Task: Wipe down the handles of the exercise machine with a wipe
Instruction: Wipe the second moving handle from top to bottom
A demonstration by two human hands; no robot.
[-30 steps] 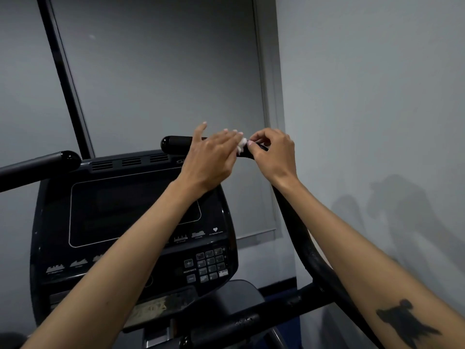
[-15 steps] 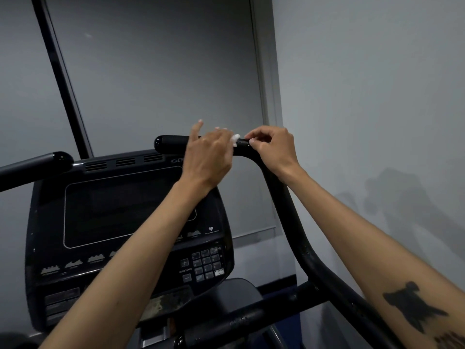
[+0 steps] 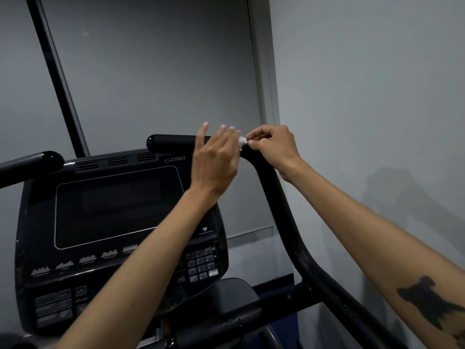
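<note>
**Wipe pinched at the bend of the right handle**

Far left of the console (image 3: 120,222), the left handle (image 3: 32,163), a dark bar ending in a glossy rounded cap, untouched. Just right of it, the console itself: black, blank screen, vents along the top edge, a logo at the upper right corner, a keypad (image 3: 202,264) at the lower right.

Above the console's top right corner, the right handle (image 3: 173,143), horizontal stub with a rounded end, then bending down and sweeping toward the lower right past the console's side.

Over that stub, just above the console's logo, the left hand (image 3: 216,162): back of the hand to the camera, fingers mostly straight and fanned, fingertips reaching to the wipe (image 3: 242,141); grip on it not clear from here.

Right at the bend of the handle, up and right of the console, the wipe: a small white wad, touching the bar, caught between the two hands.

Further right of the console, the right hand (image 3: 274,149): fingers curled, thumb and fingertips pinching the wipe's right edge. Dark tattoo on that forearm, low and far right of the console.
</note>
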